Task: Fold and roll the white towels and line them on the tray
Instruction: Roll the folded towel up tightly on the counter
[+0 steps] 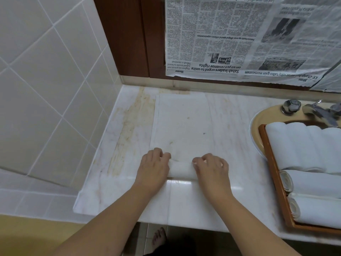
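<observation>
At the near edge of the marble counter, a person's two hands are resting on a white towel that is lying folded into a long strip running away toward the far wall. Its near end is sitting wound into a short roll, and the left hand is curling its fingers over the roll's left end while the right hand is curling over its right end, both gripping the cloth. The flat remainder of the strip is showing a few small dark specks.

To the right, a wooden tray is sitting partly over a yellowish sink, and rolled white towels are lying in it side by side, touching one another (two near ones are showing their spiral ends toward the left). Just beyond the tray, a chrome tap and a faceted chrome knob are standing on the sink's far rim.

On the left, pale wall tiles are meeting the counter, whose far left part is carrying brownish stains.

Farthest off, sheets of newspaper are hanging upside down over a surface framed in dark wood. Headlines are reading "Sabah leaders urged to unite on 40 pct revenue rights" and "inter-city talks gain momentum", with a section tag "Home".
</observation>
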{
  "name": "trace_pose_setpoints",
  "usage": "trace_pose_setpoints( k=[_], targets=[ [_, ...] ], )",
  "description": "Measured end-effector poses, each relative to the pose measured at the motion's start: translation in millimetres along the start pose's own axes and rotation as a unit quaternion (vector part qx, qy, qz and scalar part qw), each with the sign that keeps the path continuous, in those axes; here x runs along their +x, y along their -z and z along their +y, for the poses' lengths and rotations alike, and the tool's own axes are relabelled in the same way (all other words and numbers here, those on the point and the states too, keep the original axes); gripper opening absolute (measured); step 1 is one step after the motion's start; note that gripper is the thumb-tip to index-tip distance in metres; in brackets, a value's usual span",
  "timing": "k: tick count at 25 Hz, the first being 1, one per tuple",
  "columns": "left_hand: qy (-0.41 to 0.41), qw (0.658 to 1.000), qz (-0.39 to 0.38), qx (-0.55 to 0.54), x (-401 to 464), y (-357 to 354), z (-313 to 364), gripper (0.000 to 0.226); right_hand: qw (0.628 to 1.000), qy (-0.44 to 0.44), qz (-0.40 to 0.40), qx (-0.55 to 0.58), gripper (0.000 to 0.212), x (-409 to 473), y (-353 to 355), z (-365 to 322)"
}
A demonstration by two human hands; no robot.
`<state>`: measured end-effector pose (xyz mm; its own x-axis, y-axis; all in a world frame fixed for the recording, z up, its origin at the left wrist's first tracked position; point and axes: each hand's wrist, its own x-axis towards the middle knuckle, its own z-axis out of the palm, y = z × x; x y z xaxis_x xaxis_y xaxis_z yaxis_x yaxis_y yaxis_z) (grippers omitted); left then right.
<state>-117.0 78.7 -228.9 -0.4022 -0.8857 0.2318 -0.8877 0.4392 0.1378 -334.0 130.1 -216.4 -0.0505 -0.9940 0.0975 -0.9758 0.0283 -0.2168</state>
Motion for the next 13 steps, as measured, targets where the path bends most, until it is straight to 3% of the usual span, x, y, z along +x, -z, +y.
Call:
trace_pose_setpoints(
  k=[3,6,10,13],
  targets=[
    [-0.074,0.997,-0.023,-0.031,-21.5,-0.5,15.2,0.045,0.997,0.074,0.027,0.014,0.045,-25.7,-10.3,-7.3],
    [-0.052,0.997,-0.017,-0.050,-48.5,-13.1,18.5,0.042,0.997,0.075,0.002,-0.014,0.054,-49.6,-21.1,-5.7],
    [-0.032,0.994,-0.102,-0.021,-65.3,-12.6,19.2,0.068,0.998,0.064,-0.016,-0.009,0.065,-52.5,-25.7,-7.3],
    [0.013,0.992,-0.120,-0.026,-54.0,-7.1,23.5,0.080,0.998,0.055,-0.011,-0.006,0.065,-37.8,-28.1,-4.3]
  ],
)
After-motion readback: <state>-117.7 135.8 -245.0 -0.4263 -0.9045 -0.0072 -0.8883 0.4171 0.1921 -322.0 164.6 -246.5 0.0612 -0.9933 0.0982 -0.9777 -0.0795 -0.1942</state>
